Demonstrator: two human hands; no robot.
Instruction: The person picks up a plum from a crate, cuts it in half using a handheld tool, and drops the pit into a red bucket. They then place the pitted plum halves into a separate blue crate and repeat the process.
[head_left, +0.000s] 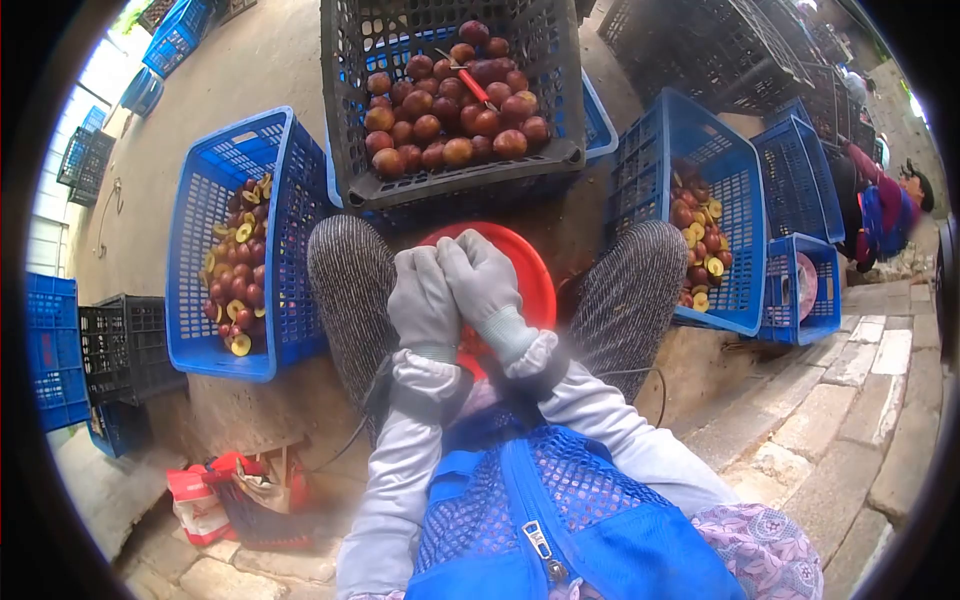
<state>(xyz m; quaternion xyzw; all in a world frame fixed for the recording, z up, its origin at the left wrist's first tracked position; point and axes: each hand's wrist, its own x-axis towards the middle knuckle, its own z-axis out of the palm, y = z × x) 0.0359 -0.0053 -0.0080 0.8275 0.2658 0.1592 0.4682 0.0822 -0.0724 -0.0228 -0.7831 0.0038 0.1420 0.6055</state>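
My left hand (pixel 421 300) and my right hand (pixel 479 274), both in grey gloves, are pressed together above a red basin (pixel 536 280) between my knees. The fingers of both are curled closed, and whatever they may hold is hidden. Just beyond them stands a black crate (pixel 362 188) of whole plums (pixel 427 127). A red-handled tool (pixel 474 84) with a thin metal end lies on top of those plums, apart from my hands.
Blue crates with cut plums stand at my left (pixel 285 240) and right (pixel 735 185). More blue crates (pixel 797 180) are stacked farther right, near another person (pixel 885 210). A red bag (pixel 205 500) sits at lower left. Brick paving (pixel 815 410) runs along the right.
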